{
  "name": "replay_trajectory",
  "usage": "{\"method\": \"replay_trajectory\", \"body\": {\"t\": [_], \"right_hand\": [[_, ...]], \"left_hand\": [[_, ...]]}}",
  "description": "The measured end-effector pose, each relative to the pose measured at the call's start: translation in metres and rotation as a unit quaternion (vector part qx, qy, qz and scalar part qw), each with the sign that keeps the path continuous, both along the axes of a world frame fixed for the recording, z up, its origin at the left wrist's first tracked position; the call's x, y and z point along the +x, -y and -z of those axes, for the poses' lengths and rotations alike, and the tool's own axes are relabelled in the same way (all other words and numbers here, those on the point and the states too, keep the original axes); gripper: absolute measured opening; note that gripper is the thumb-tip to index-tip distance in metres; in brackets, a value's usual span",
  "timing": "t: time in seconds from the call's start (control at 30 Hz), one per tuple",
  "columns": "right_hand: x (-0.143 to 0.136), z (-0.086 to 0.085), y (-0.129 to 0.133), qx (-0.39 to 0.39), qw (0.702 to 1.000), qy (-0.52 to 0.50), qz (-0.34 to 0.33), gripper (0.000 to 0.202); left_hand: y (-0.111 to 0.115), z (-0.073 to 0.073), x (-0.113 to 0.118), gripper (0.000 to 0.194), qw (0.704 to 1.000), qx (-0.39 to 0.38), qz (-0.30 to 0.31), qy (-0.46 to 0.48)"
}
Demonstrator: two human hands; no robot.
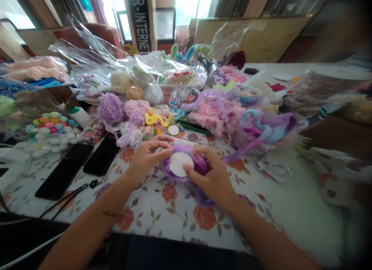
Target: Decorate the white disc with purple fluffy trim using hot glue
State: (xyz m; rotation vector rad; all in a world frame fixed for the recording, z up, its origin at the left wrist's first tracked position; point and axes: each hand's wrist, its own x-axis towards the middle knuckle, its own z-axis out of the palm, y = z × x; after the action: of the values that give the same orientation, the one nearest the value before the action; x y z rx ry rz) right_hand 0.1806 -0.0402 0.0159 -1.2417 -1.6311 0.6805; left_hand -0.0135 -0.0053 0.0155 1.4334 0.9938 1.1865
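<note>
A round white disc (pixel 178 164) lies against a bundle of fluffy purple yarn (pixel 176 177), which shows all round its edge. My right hand (pixel 213 177) grips both from the right, its thumb pressed on the face of the disc and its fingers around the yarn. On the other side, my left hand (pixel 151 155) pinches the upper left edge of the purple yarn between thumb and fingers. A loose purple strand (pixel 203 196) hangs below my right hand. Just beyond the hands, a smaller white disc (pixel 173 130) lies on the table.
A flowered tablecloth (pixel 157 223) covers the near table. Two black phones (pixel 65 171) lie at the left, near a bag of coloured pompoms (pixel 52 126). Pink and purple frilly yarn (pixel 215 111), a lilac fluffy ball (pixel 111 108) and clear plastic bags (pixel 139 68) crowd the back.
</note>
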Motion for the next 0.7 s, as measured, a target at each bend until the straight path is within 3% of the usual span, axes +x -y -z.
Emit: {"method": "replay_trajectory", "body": {"t": [0.3,0.5,0.7], "right_hand": [[-0.0004,0.0046,0.0002,0.040,0.999,0.025,0.019,0.020],[0.0003,0.0052,-0.0042,0.032,0.998,0.037,0.037,0.017],[0.0004,0.0041,-0.0029,0.023,0.999,0.026,-0.006,0.016]], "left_hand": [[0.0005,0.0030,0.0017,0.013,1.000,-0.010,-0.007,0.000],[0.0024,0.0011,0.0058,0.013,0.993,0.102,-0.055,0.028],[0.0050,-0.0004,0.0055,0.015,0.995,0.092,-0.010,-0.039]]}}
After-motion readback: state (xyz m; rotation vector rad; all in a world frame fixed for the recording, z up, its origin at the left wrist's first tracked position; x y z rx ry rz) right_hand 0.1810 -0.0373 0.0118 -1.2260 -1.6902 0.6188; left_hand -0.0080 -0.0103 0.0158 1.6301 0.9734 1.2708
